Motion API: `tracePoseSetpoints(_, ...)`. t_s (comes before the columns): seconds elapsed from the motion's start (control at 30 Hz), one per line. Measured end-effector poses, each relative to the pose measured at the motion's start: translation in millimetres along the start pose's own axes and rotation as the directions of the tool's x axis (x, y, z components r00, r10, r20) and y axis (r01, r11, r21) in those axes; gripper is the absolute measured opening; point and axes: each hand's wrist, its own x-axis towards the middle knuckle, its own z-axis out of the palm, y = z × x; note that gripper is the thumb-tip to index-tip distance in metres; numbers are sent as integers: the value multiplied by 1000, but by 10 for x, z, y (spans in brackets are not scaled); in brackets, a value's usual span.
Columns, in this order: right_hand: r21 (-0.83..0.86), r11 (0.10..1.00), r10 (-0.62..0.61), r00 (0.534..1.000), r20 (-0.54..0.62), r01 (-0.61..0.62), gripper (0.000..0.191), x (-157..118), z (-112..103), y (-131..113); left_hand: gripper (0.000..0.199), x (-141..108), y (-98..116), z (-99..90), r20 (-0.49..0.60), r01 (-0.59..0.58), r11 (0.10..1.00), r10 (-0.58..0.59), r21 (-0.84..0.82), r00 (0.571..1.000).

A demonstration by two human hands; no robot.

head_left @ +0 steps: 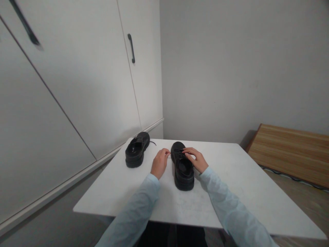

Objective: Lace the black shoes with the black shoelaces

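A black lace-up shoe (184, 178) rests on the white table with its heel toward me and its toe pointing away. At its left side, my left hand (160, 162) is pinched shut on a thin dark shoelace (170, 153) that runs to the shoe's front. My right hand (196, 159) reaches over the shoe from the right, its fingers bent together at the lacing; the bit of lace between its fingertips is hard to make out. The other black shoe (135, 158) stands farther left, a loose lace end sticking out beside its toe.
The white table (236, 192) has its back edge near a grey wall (231, 68). White cabinets (77, 75) with dark handles stand along the left. A wood-grain board (290, 151) lies low at the right, with a cable along its edge.
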Motion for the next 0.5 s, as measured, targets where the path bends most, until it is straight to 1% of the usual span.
tracePoseSetpoints(0.1,-8,999,-31,999,27,32,20,-10,-1,5,12,26,-34,-40,-129,125,992,-127,-25,983)
tracePoseSetpoints(0.17,-13,998,-54,997,54,54,19,-13,-18,12,11,43,-63,-71,-226,189,981,-196,-53,954)
tracePoseSetpoints(0.23,-18,996,-86,993,85,88,21,-13,-32,23,11,58,-97,-96,-311,230,970,-242,-75,919)
tracePoseSetpoints(0.33,-21,992,-120,985,121,123,31,-10,-32,51,11,75,-143,-116,-407,236,967,-254,-93,877)
tracePoseSetpoints(0.4,-16,993,-115,985,129,118,35,-7,-24,68,10,83,-157,-125,-459,227,969,-244,-93,854)
tracePoseSetpoints(0.47,-9,996,-90,988,126,92,35,-4,-18,77,10,89,-145,-138,-490,212,975,-220,-72,844)
tracePoseSetpoints(0.5,-6,997,-75,989,124,77,34,-4,-16,76,10,91,-128,-146,-490,198,978,-202,-61,848)
